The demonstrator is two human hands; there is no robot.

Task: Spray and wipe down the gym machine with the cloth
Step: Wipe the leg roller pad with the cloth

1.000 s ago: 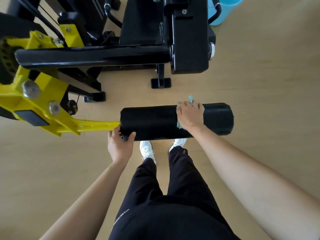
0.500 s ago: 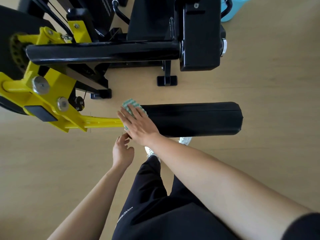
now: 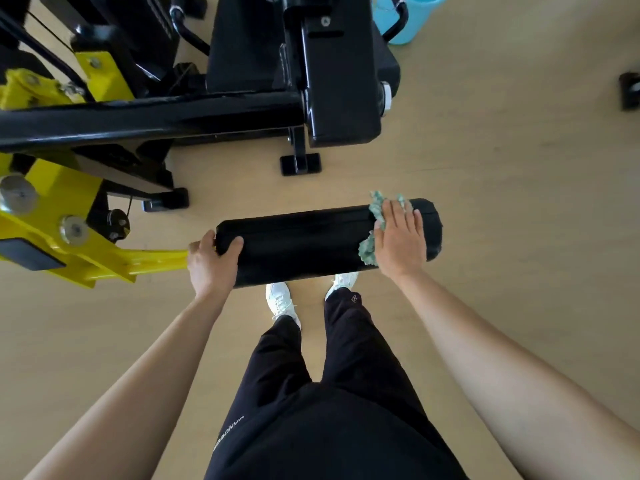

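A black padded roller sticks out horizontally from the yellow arm of the gym machine. My right hand lies flat on the roller near its right end, pressing a green cloth against the pad; the cloth shows at the hand's left edge and past the fingertips. My left hand grips the roller's left end, thumb on top. No spray bottle is in view.
The machine's black frame and long black bar stand beyond the roller, with small black feet on the wooden floor. A light blue bucket is at the top right. My legs and white shoes are below the roller.
My right hand slid the cloth from the roller's left end to its right end. My left hand, loose below the roller half a second ago, now grips its left end again.
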